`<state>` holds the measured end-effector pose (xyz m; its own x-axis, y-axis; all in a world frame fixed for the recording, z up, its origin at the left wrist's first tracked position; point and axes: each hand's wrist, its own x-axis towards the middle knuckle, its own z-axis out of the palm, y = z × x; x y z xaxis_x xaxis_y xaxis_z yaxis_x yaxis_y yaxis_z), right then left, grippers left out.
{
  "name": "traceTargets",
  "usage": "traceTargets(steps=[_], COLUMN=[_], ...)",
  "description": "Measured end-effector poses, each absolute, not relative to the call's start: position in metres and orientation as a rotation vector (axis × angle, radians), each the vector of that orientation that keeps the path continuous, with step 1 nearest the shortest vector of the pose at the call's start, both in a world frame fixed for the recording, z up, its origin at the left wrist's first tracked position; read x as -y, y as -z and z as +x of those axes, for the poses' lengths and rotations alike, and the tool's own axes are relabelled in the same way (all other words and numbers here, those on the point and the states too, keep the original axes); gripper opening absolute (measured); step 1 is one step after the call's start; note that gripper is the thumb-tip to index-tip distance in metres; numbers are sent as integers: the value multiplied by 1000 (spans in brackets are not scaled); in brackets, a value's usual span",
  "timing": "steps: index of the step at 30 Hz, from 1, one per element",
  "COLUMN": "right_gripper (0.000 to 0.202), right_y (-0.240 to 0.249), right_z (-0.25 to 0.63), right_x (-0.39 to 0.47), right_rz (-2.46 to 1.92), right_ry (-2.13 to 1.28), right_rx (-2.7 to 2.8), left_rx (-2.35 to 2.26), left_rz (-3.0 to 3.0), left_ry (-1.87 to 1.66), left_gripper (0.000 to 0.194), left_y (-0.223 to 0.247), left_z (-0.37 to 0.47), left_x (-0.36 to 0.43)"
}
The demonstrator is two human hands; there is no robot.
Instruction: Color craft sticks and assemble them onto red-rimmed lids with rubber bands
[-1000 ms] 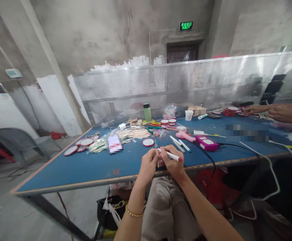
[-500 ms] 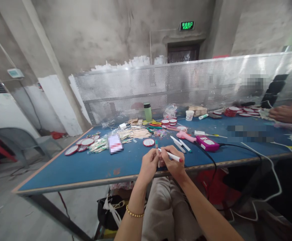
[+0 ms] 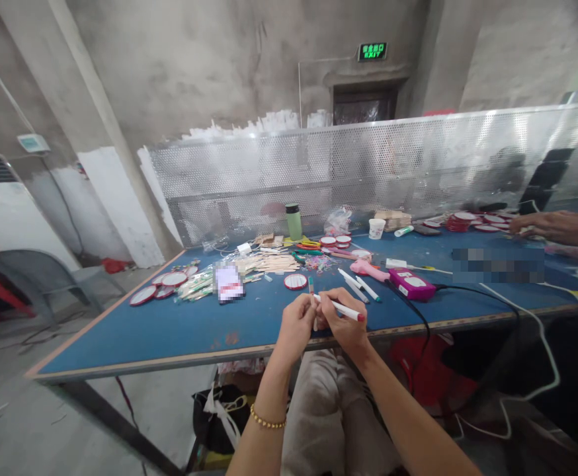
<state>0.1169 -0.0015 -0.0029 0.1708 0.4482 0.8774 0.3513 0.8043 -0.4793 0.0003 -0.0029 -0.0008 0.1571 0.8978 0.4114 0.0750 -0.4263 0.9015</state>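
Note:
My left hand is closed on a flat wooden stick with a green band near its upper end. In my right hand is a white marker pen with a red end, its tip against or very close to the stick. Both hands meet at the table's front edge, and my fingers partly hide the stick. Just beyond them lies a round red-rimmed disc. Several white markers rest to the right of it.
Behind are a heap of wooden sticks, a green bottle, a paper cup and a purple box with cables. A phone and red-rimmed discs lie left. Another person's hand reaches in at far right.
My hands stay almost in place, with the marker still at the stick. The other person's hand has moved left over the table. The view has shifted very slightly.

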Motion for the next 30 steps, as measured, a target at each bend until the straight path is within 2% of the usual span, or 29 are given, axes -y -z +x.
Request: traceTargets(steps=[21, 30], right_gripper=[15, 17], right_y=[6, 3], right_z=[115, 116], right_x=[1, 1], right_rz=[-672, -697], right_ry=[-313, -242], right_rx=[1411, 1433], left_rx=[-991, -995], left_rz=[1710, 1722], left_ry=[-1350, -1356], left_gripper=[30, 28], left_y=[-2, -1], left_z=[0, 0], left_x=[6, 4])
